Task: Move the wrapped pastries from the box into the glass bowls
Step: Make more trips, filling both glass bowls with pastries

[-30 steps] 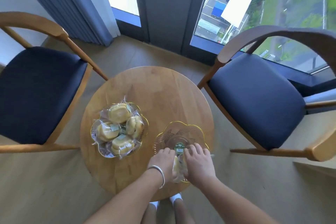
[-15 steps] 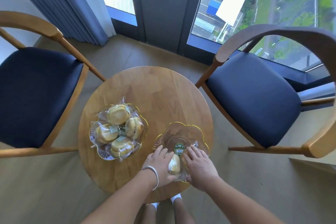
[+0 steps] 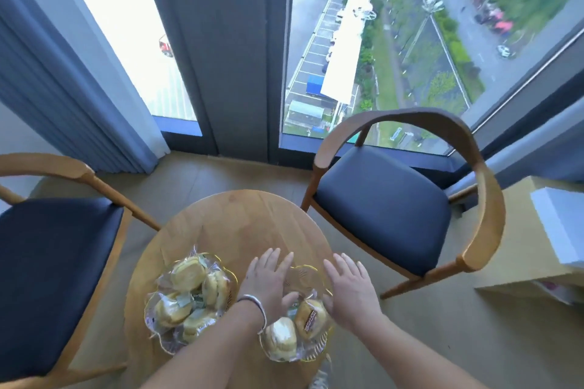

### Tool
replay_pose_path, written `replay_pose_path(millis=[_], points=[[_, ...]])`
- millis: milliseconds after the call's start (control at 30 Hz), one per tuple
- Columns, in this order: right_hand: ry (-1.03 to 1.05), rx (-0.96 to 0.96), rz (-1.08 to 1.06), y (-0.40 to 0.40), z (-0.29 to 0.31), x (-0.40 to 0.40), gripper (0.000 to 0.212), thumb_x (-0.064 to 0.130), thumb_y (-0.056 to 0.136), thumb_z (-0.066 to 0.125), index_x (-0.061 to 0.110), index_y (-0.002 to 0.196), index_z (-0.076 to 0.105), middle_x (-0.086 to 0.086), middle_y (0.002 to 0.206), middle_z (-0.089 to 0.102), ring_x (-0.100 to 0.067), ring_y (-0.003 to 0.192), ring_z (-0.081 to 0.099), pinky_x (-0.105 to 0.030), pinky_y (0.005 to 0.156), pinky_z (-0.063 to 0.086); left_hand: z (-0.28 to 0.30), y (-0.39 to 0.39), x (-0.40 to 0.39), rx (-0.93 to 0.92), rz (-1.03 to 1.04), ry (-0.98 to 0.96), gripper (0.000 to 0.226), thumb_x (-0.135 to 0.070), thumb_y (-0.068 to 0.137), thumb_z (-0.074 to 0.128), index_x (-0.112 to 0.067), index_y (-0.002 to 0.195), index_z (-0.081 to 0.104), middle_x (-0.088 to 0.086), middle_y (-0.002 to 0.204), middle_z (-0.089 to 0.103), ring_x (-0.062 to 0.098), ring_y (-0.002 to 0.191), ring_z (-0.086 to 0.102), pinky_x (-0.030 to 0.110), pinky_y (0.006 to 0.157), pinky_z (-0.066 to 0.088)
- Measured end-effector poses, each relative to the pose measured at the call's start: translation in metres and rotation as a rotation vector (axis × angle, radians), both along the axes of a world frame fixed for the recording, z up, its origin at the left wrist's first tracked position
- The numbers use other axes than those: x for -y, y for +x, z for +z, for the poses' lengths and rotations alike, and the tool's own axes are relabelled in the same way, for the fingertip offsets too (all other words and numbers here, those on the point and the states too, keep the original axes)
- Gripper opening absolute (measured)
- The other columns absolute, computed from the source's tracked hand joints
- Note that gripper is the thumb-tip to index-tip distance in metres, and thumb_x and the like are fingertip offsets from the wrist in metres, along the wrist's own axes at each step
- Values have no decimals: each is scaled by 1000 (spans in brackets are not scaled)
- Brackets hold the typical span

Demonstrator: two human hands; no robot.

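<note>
While left hand (image 3: 268, 278) and right hand (image 3: 350, 287) hover flat-fingered, holding nothing: two wrapped pastries (image 3: 297, 325) lying in right glass bowl (image 3: 311, 273), four in left bowl (image 3: 158, 330). Judged light, soft, slippery-wrapped; best pinched at film edges.

Two scalloped glass bowls (image 3: 305, 271) stand on one round wooden table (image 3: 240, 224); six clear-wrapped yellow pastries (image 3: 189, 273) fill them, four left, two right. Two dark-cushioned wooden armchairs (image 3: 382, 208) flank it.

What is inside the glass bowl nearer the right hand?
Two wrapped pastries lie in the right bowl, near its front. The left hand and right hand hover open over its sides, hiding parts of the bowl.
</note>
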State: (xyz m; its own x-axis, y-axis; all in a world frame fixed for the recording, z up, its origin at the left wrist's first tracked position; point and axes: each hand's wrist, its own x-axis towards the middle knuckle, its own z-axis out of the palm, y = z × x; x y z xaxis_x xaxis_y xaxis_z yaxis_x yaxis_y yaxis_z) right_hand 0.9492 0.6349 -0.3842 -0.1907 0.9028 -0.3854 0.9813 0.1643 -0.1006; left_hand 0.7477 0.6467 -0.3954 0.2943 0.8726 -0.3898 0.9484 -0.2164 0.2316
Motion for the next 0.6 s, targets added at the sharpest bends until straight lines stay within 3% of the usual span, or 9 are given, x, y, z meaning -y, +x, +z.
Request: replay_pose_path(millis=[300, 433, 600], points=[[306, 8, -450, 130, 117, -6, 68, 49, 93, 49, 26, 151, 24, -4, 160, 21, -21, 148, 10, -42, 120, 7, 125, 144, -89, 73, -367, 330, 81, -63, 88, 41, -30, 152, 4, 5, 161, 10, 22, 147, 4, 42, 119, 5], [411, 83, -657, 218, 163, 38, 67, 49, 93, 50, 25, 150, 26, -5, 159, 24, -23, 147, 15, -45, 119, 11, 167, 247, -80, 131, -560, 413, 78, -63, 91, 39, -33, 151, -1, 2, 162, 5, 23, 148, -2, 42, 118, -2], [487, 231, -933, 329, 204, 138, 67, 50, 91, 52, 23, 148, 28, -6, 156, 27, -23, 145, 19, -47, 117, 17, 216, 387, -20, 243, -835, 498, 78, -61, 92, 41, -32, 152, 1, 4, 162, 8, 26, 148, 1, 47, 120, 5]])
